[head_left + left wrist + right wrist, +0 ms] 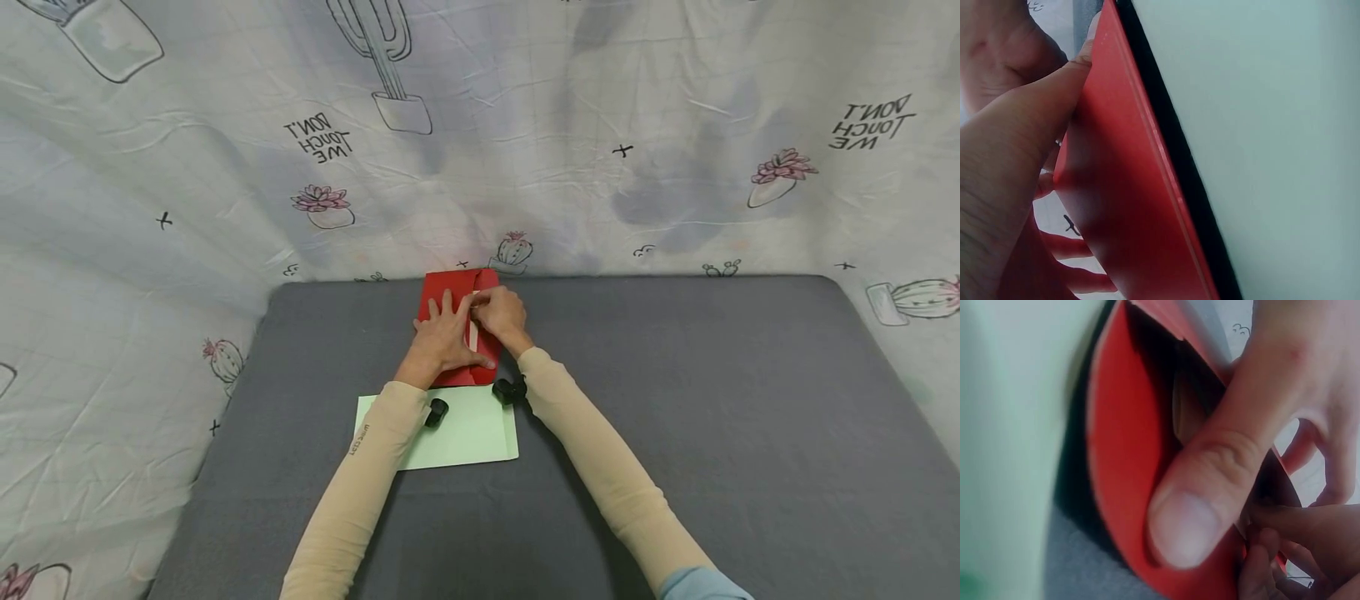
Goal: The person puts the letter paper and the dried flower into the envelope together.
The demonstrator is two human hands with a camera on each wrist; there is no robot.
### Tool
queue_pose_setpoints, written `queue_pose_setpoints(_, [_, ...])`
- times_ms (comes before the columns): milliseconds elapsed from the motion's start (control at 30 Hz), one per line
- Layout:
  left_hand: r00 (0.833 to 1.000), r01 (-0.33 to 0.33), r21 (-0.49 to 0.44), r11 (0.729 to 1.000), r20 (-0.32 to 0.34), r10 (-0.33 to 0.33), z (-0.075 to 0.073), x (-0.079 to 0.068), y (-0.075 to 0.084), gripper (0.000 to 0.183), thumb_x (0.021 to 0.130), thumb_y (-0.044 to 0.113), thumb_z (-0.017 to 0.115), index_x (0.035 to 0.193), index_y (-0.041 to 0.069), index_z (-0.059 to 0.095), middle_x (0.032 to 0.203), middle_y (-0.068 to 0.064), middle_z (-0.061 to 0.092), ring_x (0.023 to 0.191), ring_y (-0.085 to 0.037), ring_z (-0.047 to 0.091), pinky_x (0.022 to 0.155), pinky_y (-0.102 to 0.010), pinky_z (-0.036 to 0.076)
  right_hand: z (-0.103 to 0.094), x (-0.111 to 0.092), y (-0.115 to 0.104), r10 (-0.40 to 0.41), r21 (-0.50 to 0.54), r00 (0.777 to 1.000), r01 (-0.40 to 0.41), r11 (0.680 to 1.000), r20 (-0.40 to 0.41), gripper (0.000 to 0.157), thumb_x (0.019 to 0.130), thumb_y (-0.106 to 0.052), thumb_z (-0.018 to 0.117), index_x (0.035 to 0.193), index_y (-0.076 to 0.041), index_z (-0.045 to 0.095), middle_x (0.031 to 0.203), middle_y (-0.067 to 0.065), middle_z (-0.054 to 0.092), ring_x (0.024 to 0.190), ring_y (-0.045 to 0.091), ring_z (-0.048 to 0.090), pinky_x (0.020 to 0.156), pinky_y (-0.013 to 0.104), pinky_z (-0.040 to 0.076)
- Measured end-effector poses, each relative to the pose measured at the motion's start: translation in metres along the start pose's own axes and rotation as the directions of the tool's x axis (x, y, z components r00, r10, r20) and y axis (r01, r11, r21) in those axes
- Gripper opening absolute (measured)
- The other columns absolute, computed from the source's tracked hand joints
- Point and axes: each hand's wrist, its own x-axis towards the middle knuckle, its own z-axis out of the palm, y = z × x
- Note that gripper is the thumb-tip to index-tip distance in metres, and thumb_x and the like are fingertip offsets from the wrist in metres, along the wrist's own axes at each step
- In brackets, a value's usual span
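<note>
A red envelope [450,282] lies near the table's far edge, its flap side to the right. In the head view my left hand [442,337] rests on it with fingers spread, the thumb stretched toward the flap. My right hand [501,312] has curled fingers at the upper part of the opening, pinching the edge of a pale paper [473,337] that shows there. The right wrist view looks into the bowed opening, where the left thumb [1185,525] presses the red side [1116,437]. The right fingertips [1260,550] are partly hidden there.
A flat pale green paper piece [465,433] with a fold near its right edge lies just in front of the envelope, partly under the left forearm. Both sit on a grey table [712,400]. A patterned cloth [562,125] hangs behind and at the sides.
</note>
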Motion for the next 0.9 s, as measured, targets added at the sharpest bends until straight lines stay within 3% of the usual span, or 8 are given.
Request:
queue_pose_setpoints(300, [1.0, 0.0, -0.017, 1.0, 0.006, 0.0, -0.001, 0.001, 0.002, 0.116, 0.053, 0.069, 0.07, 0.142, 0.026, 0.009, 0.147, -0.02, 0.01, 0.13, -0.047, 0.017, 0.086, -0.07, 0.028, -0.002, 0.0, -0.001, -0.005, -0.005, 1.0, 0.005, 1.0, -0.012, 0.021, 0.079, -0.014, 0.059, 0.095, -0.017, 0.072, 0.092, 0.001, 0.069, 0.068, 0.019, 0.059, 0.054, 0.032, 0.046])
queue_pose_setpoints(567, [1.0, 0.005, -0.003, 1.0, 0.02, -0.005, -0.001, 0.001, 0.003, 0.116, 0.053, 0.069, 0.069, 0.143, 0.027, 0.008, 0.147, -0.02, 0.01, 0.13, -0.047, 0.017, 0.087, -0.07, 0.027, -0.006, -0.003, 0.009, -0.053, 0.158, 0.997, 0.045, 0.986, 0.049, 0.019, 0.08, -0.018, 0.063, 0.097, -0.011, 0.071, 0.07, 0.004, 0.067, 0.058, 0.014, 0.06, 0.049, 0.023, 0.044])
queue_pose_setpoints(700, [1.0, 0.002, 0.004, 1.0, 0.024, -0.002, -0.001, 0.001, 0.003, 0.116, 0.053, 0.07, 0.069, 0.143, 0.026, 0.011, 0.147, -0.02, 0.01, 0.13, -0.047, 0.018, 0.087, -0.07, 0.028, -0.011, -0.005, 0.015, -0.081, 0.312, 0.99, 0.042, 0.949, 0.115, 0.023, 0.082, -0.016, 0.066, 0.101, -0.005, 0.068, 0.075, 0.01, 0.068, 0.059, 0.017, 0.064, 0.053, 0.023, 0.051])
queue_pose_setpoints(900, [0.999, 0.022, 0.017, 1.0, 0.038, -0.023, -0.002, 0.001, 0.001, 0.115, 0.053, 0.071, 0.068, 0.143, 0.025, 0.012, 0.147, -0.02, 0.01, 0.131, -0.046, 0.016, 0.088, -0.069, 0.028, -0.027, -0.009, 0.026, -0.082, 0.5, 0.97, -0.046, 0.865, 0.231, 0.027, 0.085, -0.015, 0.062, 0.107, 0.001, 0.063, 0.089, 0.018, 0.067, 0.069, 0.025, 0.066, 0.063, 0.03, 0.054])
